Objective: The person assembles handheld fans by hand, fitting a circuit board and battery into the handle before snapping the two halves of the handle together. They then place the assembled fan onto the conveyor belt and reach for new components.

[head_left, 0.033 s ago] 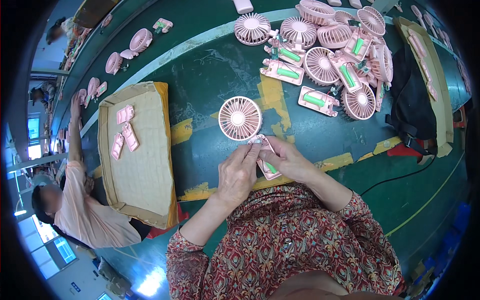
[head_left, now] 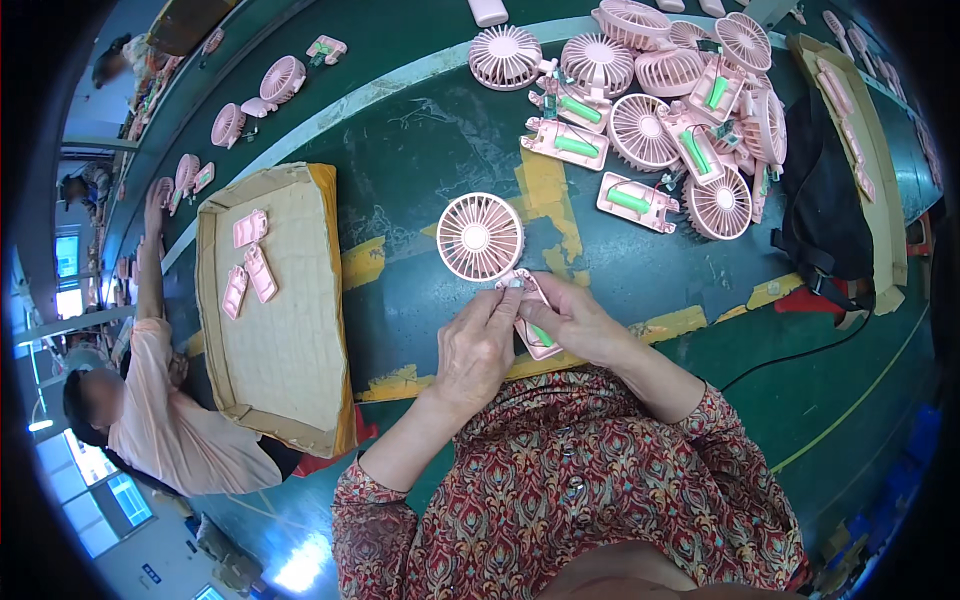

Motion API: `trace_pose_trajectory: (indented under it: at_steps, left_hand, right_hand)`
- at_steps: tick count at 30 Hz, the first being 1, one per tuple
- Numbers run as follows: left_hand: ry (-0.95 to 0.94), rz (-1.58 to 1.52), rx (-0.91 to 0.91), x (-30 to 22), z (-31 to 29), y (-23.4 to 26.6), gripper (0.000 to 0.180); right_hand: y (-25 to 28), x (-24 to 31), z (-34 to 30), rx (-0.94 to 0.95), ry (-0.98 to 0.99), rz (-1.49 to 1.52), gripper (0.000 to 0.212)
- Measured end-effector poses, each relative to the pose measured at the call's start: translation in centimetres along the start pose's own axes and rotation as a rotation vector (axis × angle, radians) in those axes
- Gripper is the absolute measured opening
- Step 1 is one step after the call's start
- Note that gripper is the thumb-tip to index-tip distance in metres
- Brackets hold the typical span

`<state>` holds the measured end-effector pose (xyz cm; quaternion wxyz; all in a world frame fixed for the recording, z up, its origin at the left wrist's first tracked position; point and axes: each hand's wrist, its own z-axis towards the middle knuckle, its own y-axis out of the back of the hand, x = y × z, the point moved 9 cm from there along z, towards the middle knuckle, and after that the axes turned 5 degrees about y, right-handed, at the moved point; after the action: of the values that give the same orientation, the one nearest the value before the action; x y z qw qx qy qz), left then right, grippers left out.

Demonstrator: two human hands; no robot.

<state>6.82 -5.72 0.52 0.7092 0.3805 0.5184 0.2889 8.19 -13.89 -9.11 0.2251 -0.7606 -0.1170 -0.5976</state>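
A pink handheld fan (head_left: pixel 480 237) lies at the table's near side, its round grille pointing away from me. Its handle is open and a green battery cell (head_left: pixel 540 336) shows inside. My left hand (head_left: pixel 474 348) is closed at the top of the handle, thumb and fingertips pinched just below the grille. From the other side my right hand (head_left: pixel 583 318) grips the handle, thumb over the open half. Fingers cover most of the joint, so the small parts there cannot be made out.
A heap of pink fans (head_left: pixel 640 130), several with green cells exposed, lies at the far right. To my left stands a shallow cardboard tray (head_left: pixel 285 370) holding a few pink covers (head_left: pixel 259 273). A black bag (head_left: pixel 825 200) sits at the right; a co-worker (head_left: pixel 190 430) reaches across at the left.
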Motion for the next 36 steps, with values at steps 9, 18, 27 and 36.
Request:
trace_pose_trajectory:
  at_steps: [9,18,27,36]
  left_hand:
    - [-0.080,0.091,0.118,-0.5,0.7,-0.8,0.039]
    - [-0.063,-0.035,0.048,0.0,0.9,0.0,0.036]
    - [0.209,-0.269,-0.033,3.1,-0.3,0.3,0.047]
    - [0.191,-0.144,-0.122,2.0,-2.0,0.6,0.029]
  right_hand:
    - [0.0,2.4,-0.2,-0.016,0.020,-0.189,0.026]
    - [-0.4,0.4,0.0,0.041,0.012,0.082,0.028]
    - [-0.4,-0.5,0.6,-0.016,-0.196,0.178,0.035]
    - [-0.2,0.0,1.2,-0.164,-0.134,0.388,0.022]
